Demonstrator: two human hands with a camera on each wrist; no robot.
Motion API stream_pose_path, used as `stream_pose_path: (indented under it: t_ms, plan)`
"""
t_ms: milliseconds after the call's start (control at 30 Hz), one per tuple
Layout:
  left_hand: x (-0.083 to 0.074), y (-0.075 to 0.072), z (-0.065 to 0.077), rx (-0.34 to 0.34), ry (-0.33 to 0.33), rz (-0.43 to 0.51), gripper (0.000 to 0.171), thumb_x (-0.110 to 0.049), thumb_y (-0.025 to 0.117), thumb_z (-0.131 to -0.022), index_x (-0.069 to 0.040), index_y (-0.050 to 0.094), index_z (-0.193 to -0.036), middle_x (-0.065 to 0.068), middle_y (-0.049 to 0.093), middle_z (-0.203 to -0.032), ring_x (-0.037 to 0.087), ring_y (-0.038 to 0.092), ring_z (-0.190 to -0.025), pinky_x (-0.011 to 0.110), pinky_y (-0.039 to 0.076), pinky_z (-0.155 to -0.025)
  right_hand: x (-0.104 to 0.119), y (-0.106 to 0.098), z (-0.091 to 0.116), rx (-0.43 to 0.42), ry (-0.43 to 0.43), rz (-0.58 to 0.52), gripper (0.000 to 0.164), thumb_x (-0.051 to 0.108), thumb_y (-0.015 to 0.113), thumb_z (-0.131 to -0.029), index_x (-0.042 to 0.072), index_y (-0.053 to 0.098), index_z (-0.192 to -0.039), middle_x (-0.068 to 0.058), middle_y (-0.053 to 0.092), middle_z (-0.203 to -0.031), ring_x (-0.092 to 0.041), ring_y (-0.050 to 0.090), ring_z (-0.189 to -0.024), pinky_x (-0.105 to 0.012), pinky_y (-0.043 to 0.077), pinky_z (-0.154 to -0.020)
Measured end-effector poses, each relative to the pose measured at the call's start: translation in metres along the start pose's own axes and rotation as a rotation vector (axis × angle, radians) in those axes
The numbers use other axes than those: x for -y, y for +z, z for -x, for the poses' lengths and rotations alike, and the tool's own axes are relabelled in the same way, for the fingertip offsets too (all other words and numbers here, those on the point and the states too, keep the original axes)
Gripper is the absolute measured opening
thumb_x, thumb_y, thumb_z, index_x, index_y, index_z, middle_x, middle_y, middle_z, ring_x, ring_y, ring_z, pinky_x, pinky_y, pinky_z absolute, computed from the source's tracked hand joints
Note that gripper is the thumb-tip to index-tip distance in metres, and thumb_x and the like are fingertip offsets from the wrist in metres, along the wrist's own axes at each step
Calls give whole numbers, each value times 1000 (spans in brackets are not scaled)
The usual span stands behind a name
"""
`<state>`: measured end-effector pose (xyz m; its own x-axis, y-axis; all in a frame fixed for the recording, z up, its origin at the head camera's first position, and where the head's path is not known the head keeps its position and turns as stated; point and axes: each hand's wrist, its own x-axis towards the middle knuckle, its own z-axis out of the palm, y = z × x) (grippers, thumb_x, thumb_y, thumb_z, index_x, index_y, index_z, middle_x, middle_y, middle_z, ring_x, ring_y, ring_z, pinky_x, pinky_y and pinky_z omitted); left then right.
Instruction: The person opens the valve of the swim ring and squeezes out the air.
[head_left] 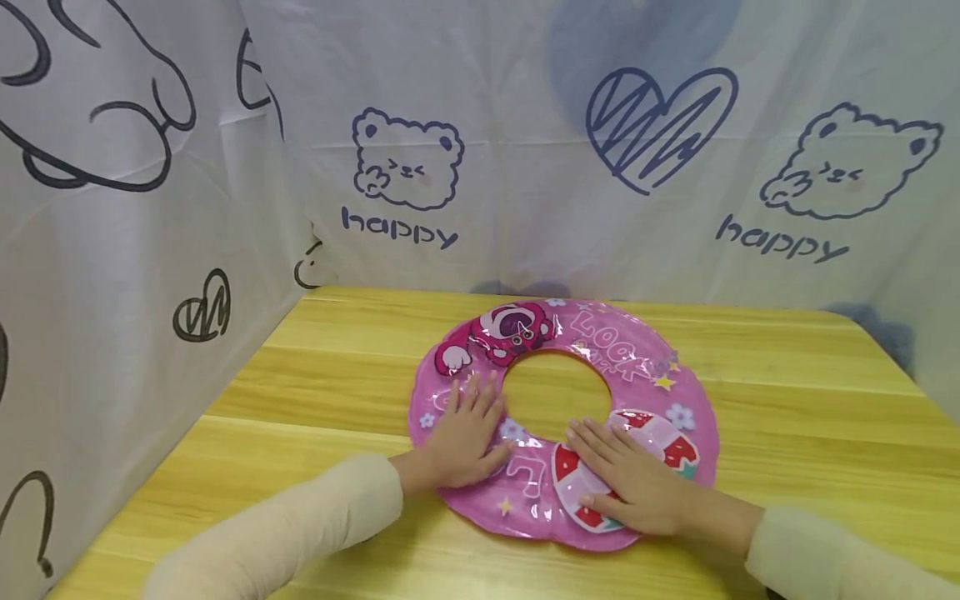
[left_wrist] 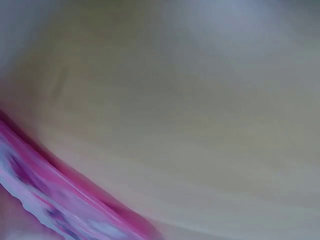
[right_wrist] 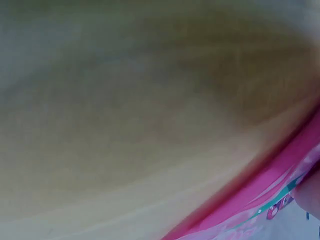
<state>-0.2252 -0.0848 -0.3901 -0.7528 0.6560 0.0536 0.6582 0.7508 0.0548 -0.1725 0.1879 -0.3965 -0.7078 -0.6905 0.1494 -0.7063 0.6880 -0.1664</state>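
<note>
A pink inflatable swim ring [head_left: 480, 508] lies flat on the wooden table, printed with a bear, flowers, stars, lettering and a strawberry-patterned ring. My left hand [head_left: 463, 437] rests on its left side, fingers straight and spread, palm down. On its lower right part my right hand [head_left: 637, 479] lies flat over the strawberry print, fingertips near the centre hole. In the left wrist view the edge of the swim ring [left_wrist: 75, 190] crosses the lower left corner. The right wrist view shows its edge [right_wrist: 250, 195] at the lower right, with part of a hand [right_wrist: 309, 195] against it.
The yellow wood-grain table [head_left: 322, 358] spreads around the ring. White cloth with bear and heart drawings [head_left: 495, 167] hangs behind it, and more cloth [head_left: 150, 242] hangs along the left side.
</note>
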Motion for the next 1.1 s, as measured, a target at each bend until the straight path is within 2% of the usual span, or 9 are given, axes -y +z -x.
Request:
stream_pose_path:
  t_ms: [100, 167, 333, 533, 667, 800, 933, 1000, 1100]
  plan:
    - [-22, 0, 7, 45, 84, 60, 75, -55, 33, -93, -4, 23, -147, 19, 11, -155, 40, 8, -142, 57, 9, -114, 3, 8, 3, -60, -60, 53, 67, 41, 47, -95, 3, 26, -146, -17, 27, -151, -26, 18, -143, -20, -13, -114]
    - [-34, 3, 10, 88, 117, 78, 78, -60, 32, -92, -7, 20, -148, 16, 8, -156, 38, 7, -143, 57, 8, -114, 4, 10, 4, -61, -69, 61, 67, 41, 47, -94, 2, 26, -145, -18, 28, -150, -28, 20, -142, -19, -13, -114]
    - [-44, 13, 13, 108, 116, 48, 83, -64, 35, -89, -10, 17, -149, 15, 7, -157, 37, 7, -144, 58, 10, -113, 4, 18, 5, -57, -65, 81, 67, 43, 47, -94, 2, 31, -144, -17, 31, -149, -34, 29, -137, -18, -14, -113]
    - [-41, 15, 13, 133, 131, 31, 83, -63, 37, -88, -9, 18, -149, 15, 7, -156, 36, 6, -144, 59, 9, -113, 3, 23, 4, -84, -65, 123, 67, 45, 48, -92, 3, 34, -143, -15, 33, -149, -34, 33, -135, -20, -13, -114]
    - [-33, 15, 10, 180, 170, 16, 84, -64, 38, -88, -11, 16, -150, 13, 4, -157, 34, 2, -144, 57, 6, -114, 0, 20, 5, -53, -86, 85, 67, 45, 48, -93, 4, 32, -144, -17, 32, -149, -34, 32, -136, -16, -12, -113]
    - [-19, 15, 7, 197, 228, -45, 85, -64, 38, -88, -14, 11, -150, 11, 2, -157, 32, 1, -145, 55, 3, -115, -13, 14, 10, -35, -108, 76, 67, 46, 50, -92, 7, 33, -144, -14, 34, -149, -33, 34, -135, -13, -11, -113]
    - [-5, 15, 5, 170, 277, -81, 85, -64, 40, -87, -15, 10, -151, 11, 3, -157, 34, 2, -144, 59, 3, -113, -32, 12, 16, -64, -78, 142, 69, 46, 52, -90, 6, 34, -143, -14, 36, -148, -31, 33, -136, -19, -11, -115]
    - [-2, 16, 4, 153, 271, -59, 85, -66, 40, -85, -19, 12, -150, 13, 2, -157, 38, -1, -143, 64, 0, -110, -41, 11, 20, -72, -48, 151, 70, 46, 54, -89, 5, 33, -143, -15, 35, -148, -28, 26, -140, -20, -12, -115]
    - [0, 17, 4, 124, 209, 28, 82, -66, 44, -83, -26, 17, -149, 15, 0, -157, 43, -4, -142, 70, -5, -105, -49, 10, 26, -64, -19, 145, 72, 44, 54, -90, 4, 30, -144, -19, 32, -148, -22, 12, -145, -23, -15, -115]
